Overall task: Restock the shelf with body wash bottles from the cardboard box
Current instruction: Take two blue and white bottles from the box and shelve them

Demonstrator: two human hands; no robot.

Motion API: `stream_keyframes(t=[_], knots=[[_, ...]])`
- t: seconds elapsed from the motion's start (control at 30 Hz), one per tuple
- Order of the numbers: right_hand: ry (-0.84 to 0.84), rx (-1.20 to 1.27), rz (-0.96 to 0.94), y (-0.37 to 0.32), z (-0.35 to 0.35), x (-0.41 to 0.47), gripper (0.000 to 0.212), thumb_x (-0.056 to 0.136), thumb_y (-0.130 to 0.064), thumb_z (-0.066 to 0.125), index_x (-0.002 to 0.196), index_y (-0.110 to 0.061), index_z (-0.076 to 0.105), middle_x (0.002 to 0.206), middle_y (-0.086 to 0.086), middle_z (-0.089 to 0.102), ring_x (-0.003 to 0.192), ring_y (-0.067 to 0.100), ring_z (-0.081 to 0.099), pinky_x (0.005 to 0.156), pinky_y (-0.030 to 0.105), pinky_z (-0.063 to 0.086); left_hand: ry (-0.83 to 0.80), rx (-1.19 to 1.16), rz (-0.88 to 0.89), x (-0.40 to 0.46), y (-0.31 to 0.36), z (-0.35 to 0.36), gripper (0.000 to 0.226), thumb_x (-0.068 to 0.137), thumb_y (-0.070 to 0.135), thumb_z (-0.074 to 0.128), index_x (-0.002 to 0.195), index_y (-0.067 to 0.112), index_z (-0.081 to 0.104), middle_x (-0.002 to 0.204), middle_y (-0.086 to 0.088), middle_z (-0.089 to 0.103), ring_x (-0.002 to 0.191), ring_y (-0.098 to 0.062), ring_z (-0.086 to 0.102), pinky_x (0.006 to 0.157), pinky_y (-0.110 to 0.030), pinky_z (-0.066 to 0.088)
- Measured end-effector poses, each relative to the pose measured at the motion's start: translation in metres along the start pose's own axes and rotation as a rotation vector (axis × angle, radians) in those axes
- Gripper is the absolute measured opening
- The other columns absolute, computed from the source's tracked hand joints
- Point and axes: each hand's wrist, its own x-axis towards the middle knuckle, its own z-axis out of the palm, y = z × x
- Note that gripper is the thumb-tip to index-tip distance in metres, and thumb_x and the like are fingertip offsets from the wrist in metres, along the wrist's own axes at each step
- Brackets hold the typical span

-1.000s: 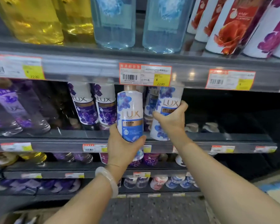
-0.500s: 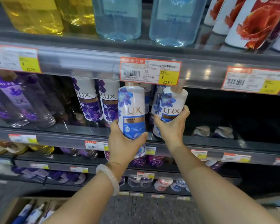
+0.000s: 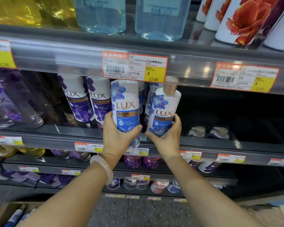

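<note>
I hold two white-and-blue LUX body wash bottles at the front of the middle shelf [image 3: 56, 131]. My left hand [image 3: 116, 140] grips the left bottle [image 3: 125, 105] around its lower half, upright, its base in front of the shelf edge. My right hand [image 3: 167, 138] grips the right bottle [image 3: 164, 112] from below and from the right; it leans right with its gold cap just under the price rail. More blue LUX bottles [image 3: 152, 95] stand behind them. The cardboard box [image 3: 2, 212] shows at the bottom left with bottles inside.
Purple LUX bottles [image 3: 79, 102] stand left of my hands. To the right the shelf is dark with two pump tops [image 3: 208, 131] at the back. The shelf above carries clear blue bottles [image 3: 161, 15] and price tags [image 3: 134, 66]. Lower shelves hold more bottles.
The view has dipped, so more of the box shows. The right bottle has come out and tilted right, its cap now showing below the price rail. The left bottle stays upright in my grip.
</note>
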Motion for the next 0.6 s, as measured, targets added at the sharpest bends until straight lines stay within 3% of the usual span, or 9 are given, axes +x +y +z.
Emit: stream_keyframes(t=[0.1,0.2,0.27,0.33,0.4,0.43,0.53,0.6], knots=[[-0.019,-0.028,-0.031,-0.001,-0.003,0.001,0.104,0.059,-0.018,0.087,0.142,-0.014,0.024,0.136,0.006,0.037,0.130,0.021,0.040,0.108,0.043,0.040,0.003,-0.012,0.020,0.014,0.000,0.007,0.062,0.053,0.027,0.085,0.097,0.034,0.042,0.092,0.008,0.061,0.084,-0.007,0.063,0.075,-0.020,0.051],[-0.028,-0.030,-0.034,-0.001,-0.006,0.002,0.096,0.063,-0.014,0.084,0.140,-0.015,0.027,0.134,0.004,0.039,0.128,0.018,0.041,0.109,0.038,0.039,0.003,-0.033,0.036,0.023,-0.004,0.017,0.065,0.060,0.015,0.085,0.107,0.024,0.042,0.093,0.009,0.060,0.084,-0.001,0.061,0.075,-0.017,0.050],[-0.037,-0.035,-0.034,0.001,-0.006,0.003,0.090,0.065,-0.012,0.083,0.138,-0.016,0.030,0.133,0.003,0.041,0.127,0.016,0.042,0.108,0.032,0.038,0.013,-0.055,0.046,0.027,-0.009,0.024,0.068,0.057,0.023,0.086,0.109,0.027,0.042,0.100,0.003,0.062,0.090,-0.009,0.063,0.081,-0.024,0.053],[-0.048,-0.054,-0.040,0.003,-0.006,0.003,0.082,0.066,-0.012,0.083,0.134,-0.015,0.035,0.130,0.002,0.043,0.126,0.016,0.042,0.105,0.028,0.037,0.018,-0.062,0.050,0.028,-0.018,0.029,0.068,0.052,0.037,0.083,0.107,0.040,0.043,0.108,-0.003,0.062,0.101,-0.019,0.062,0.088,-0.039,0.054],[-0.063,-0.071,-0.044,0.004,-0.007,0.005,0.076,0.066,-0.013,0.083,0.128,-0.015,0.039,0.126,0.001,0.045,0.124,0.016,0.044,0.104,0.030,0.039,-0.009,-0.034,0.061,0.028,-0.027,0.030,0.069,0.052,0.041,0.082,0.106,0.053,0.040,0.113,-0.003,0.060,0.108,-0.021,0.059,0.091,-0.044,0.052],[-0.071,-0.076,-0.042,0.005,-0.008,0.005,0.073,0.066,-0.014,0.083,0.126,-0.015,0.040,0.124,0.000,0.045,0.123,0.016,0.044,0.104,0.031,0.040,-0.029,-0.033,0.063,0.027,-0.031,0.030,0.071,0.054,0.038,0.083,0.109,0.052,0.039,0.114,-0.002,0.060,0.109,-0.020,0.059,0.092,-0.042,0.052],[-0.079,-0.073,-0.027,0.006,-0.008,0.008,0.072,0.066,-0.015,0.083,0.124,-0.017,0.040,0.123,-0.002,0.046,0.122,0.016,0.045,0.103,0.032,0.041,-0.104,-0.075,0.086,0.029,-0.040,0.029,0.073,0.063,0.010,0.084,0.119,0.025,0.039,0.108,0.008,0.059,0.099,0.003,0.060,0.084,-0.015,0.051],[-0.076,-0.070,-0.026,0.006,-0.008,0.008,0.072,0.066,-0.015,0.083,0.124,-0.017,0.040,0.121,-0.003,0.046,0.122,0.016,0.045,0.103,0.033,0.041,-0.153,-0.078,0.101,0.032,-0.039,0.025,0.069,0.066,0.001,0.080,0.119,0.017,0.040,0.105,0.015,0.058,0.094,0.010,0.060,0.079,-0.010,0.049]])
